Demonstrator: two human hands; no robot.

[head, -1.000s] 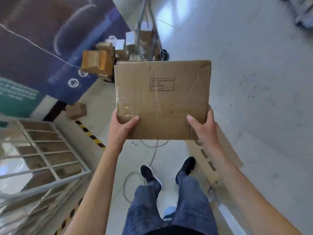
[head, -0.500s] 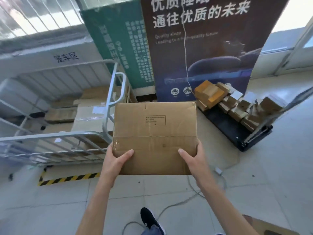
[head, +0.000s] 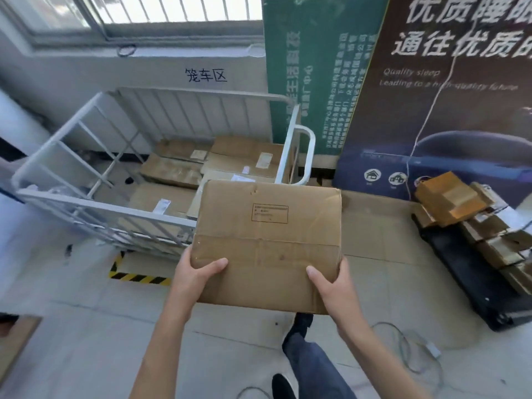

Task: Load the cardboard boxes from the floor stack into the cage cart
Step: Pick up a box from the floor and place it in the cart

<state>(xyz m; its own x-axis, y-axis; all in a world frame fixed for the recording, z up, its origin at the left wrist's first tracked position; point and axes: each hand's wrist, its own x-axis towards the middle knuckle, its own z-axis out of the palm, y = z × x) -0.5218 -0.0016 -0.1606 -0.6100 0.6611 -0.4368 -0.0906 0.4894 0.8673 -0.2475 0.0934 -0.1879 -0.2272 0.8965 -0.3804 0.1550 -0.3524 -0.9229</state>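
I carry a flat brown cardboard box (head: 267,234) with a small printed frame on top, held level in front of me. My left hand (head: 195,276) grips its near left corner, thumb on top. My right hand (head: 331,283) grips the near right corner the same way. The white metal cage cart (head: 100,210) stands ahead and to the left, its near rail just beyond the box's left edge. Several cardboard boxes (head: 241,156) with white labels lie flat inside it.
A black flat trolley (head: 472,286) with several small cardboard boxes (head: 449,197) stands at the right. Tall printed banners (head: 449,96) lean on the wall behind. Yellow-black floor tape (head: 138,276) marks the cart's bay. A thin cable (head: 414,355) loops on the floor by my feet.
I have turned and stepped toward the cage cart with the box; the cart now lies closer and more centred. Both hands keep the same hold.
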